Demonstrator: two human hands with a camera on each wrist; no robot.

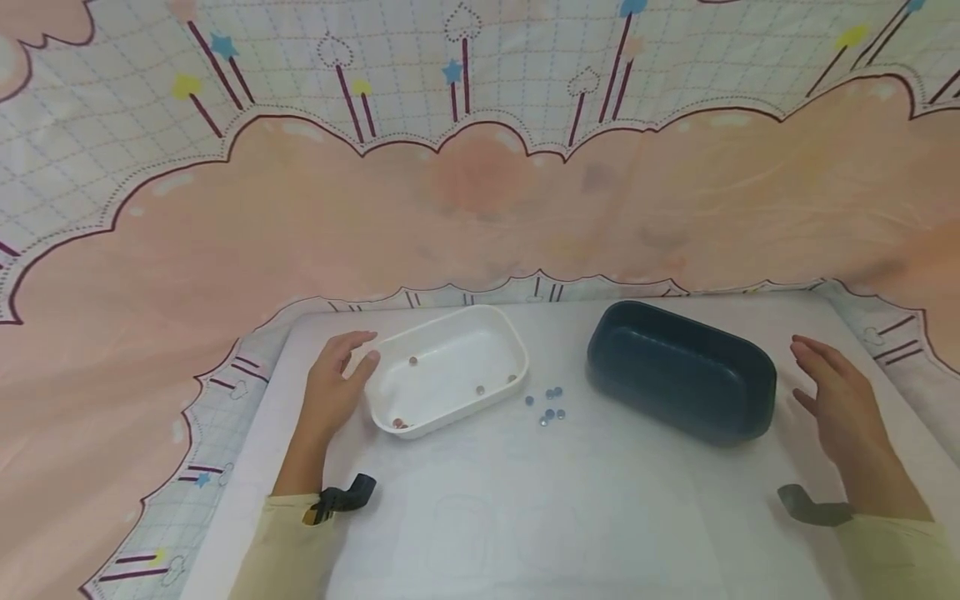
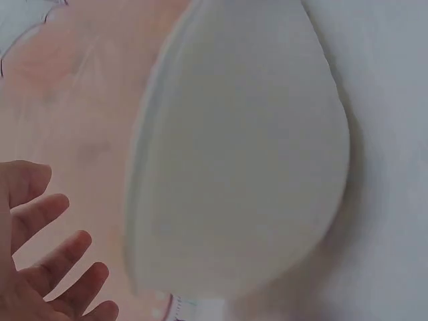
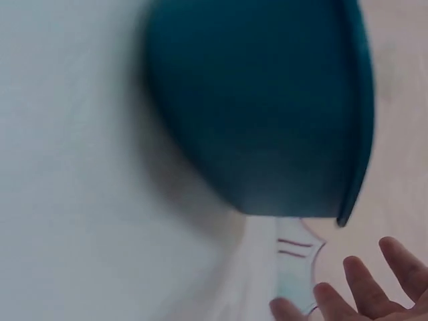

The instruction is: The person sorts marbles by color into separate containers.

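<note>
A shallow white tray (image 1: 450, 367) with rounded corners lies on the left, holding several small brownish beads (image 1: 480, 390). Beside its left end is my left hand (image 1: 333, 387), its fingers loosely spread; the left wrist view shows a gap between the fingers and the tray wall (image 2: 241, 154). To the right stands a deeper dark blue bin (image 1: 675, 367). My right hand (image 1: 843, 400) hovers off the bin's right end, fingers relaxed and holding nothing, with space between them and the bin wall (image 3: 261, 120). Between the two containers lie several small bluish beads (image 1: 550, 414).
A white cloth (image 1: 570, 517) covers the table under both containers. Behind it hangs a patterned peach and white curtain (image 1: 480, 217), which also runs down the left and right sides. A dark strap mount sits on each wrist.
</note>
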